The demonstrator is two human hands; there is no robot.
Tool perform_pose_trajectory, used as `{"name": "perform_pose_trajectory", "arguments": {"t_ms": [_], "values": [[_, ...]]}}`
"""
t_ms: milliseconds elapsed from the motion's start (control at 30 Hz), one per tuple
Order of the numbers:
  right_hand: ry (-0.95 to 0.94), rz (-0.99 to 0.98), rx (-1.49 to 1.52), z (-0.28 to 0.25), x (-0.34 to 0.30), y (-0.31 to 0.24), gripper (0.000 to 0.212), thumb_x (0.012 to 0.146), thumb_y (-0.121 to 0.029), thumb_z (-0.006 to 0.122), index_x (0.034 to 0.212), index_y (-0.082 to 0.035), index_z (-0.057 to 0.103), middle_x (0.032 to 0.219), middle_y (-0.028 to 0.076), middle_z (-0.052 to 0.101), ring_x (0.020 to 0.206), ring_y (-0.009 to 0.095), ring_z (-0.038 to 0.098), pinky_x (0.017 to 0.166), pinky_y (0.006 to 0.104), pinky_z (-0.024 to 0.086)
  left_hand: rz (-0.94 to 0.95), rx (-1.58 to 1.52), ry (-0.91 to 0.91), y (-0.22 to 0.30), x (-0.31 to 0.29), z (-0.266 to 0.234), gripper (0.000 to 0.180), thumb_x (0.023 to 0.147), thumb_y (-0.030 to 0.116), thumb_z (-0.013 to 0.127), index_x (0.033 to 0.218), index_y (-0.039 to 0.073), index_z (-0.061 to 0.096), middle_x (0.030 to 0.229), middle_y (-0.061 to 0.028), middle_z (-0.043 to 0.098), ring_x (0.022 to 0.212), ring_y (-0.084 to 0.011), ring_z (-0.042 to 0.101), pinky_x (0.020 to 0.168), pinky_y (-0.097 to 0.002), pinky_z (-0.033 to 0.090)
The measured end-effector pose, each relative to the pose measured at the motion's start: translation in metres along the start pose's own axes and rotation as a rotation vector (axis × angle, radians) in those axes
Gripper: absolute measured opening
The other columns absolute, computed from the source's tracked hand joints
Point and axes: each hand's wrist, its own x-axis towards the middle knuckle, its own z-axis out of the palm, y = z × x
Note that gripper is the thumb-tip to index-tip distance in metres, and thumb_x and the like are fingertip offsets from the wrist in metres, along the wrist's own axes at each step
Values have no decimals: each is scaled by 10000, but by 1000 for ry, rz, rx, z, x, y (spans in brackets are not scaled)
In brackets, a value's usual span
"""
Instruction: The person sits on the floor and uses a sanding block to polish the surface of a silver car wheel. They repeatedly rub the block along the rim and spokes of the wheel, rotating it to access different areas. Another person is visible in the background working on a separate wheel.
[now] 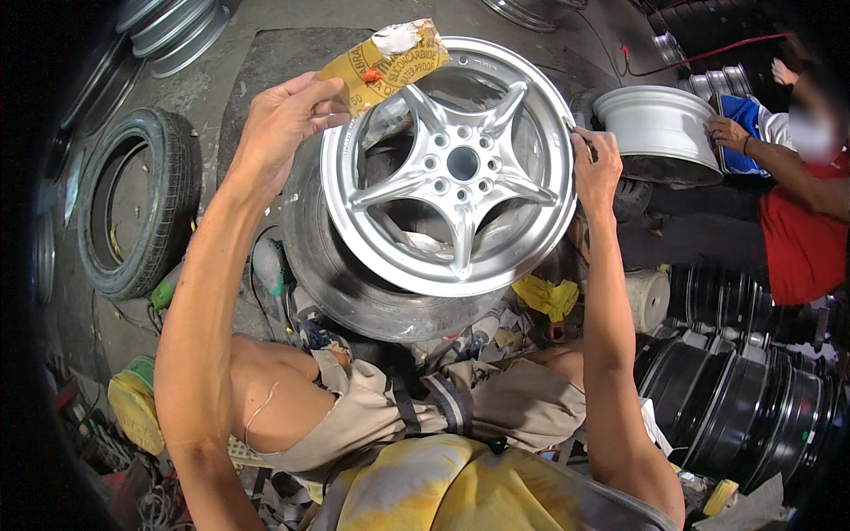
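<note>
A silver alloy wheel (463, 232) with five spokes lies face up on a black tyre (390, 311). My left hand (285, 117) pinches a piece of sandpaper (394, 75), its tan printed back showing, with a white patch and a small orange-red spot. The sandpaper is over the wheel's upper left rim; whether it touches the metal, I cannot tell. At the wheel's right edge, my right hand (597, 166) grips the rim between thumb and fingers.
A loose tyre (137, 203) stands left. To the right, a co-worker in red (806, 239) reaches toward another silver wheel (655, 119). Black wheels (735, 403) are stacked at lower right. Yellow cloth (544, 296) lies beside the tyre, and silver rims (177, 31) sit at upper left.
</note>
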Motion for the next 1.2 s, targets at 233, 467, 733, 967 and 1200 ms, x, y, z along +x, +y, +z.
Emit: {"name": "perform_pose_trajectory", "arguments": {"t_ms": [233,467,733,967,1200], "values": [[4,22,-16,0,-2,-5,150,884,-110,675,995,-20,722,906,138,633,842,285,629,790,371,491,3,-9,-13,2,-1,1,272,940,231,662,1072,-7,650,855,-15,635,833,-106,641,867,-255,529],[-1,14,-48,3,-2,-4,148,881,-116,672,987,-24,721,912,139,622,870,283,615,798,375,484,8,16,-8,1,0,-1,278,948,233,650,1077,-14,649,862,-18,630,844,-106,632,865,-263,530],[-19,29,-31,-13,-3,-6,150,884,-100,648,992,-15,707,908,148,587,857,309,597,793,415,471,23,-71,109,-2,5,-36,270,968,192,607,1114,-35,621,947,-43,625,904,-118,615,876,-286,535],[-22,374,104,-44,-43,7,208,989,-183,570,1050,7,629,861,139,661,724,203,639,680,332,515,41,-193,308,-10,4,-86,265,952,141,614,1127,-57,601,960,-77,642,898,-165,644,846,-302,553],[-25,484,220,-87,-76,19,206,1027,-195,517,1126,-19,559,791,76,644,590,98,515,566,266,441,107,-287,341,-4,-2,-100,226,943,96,617,1097,-69,592,954,-86,625,866,-174,639,822,-310,570]]}}
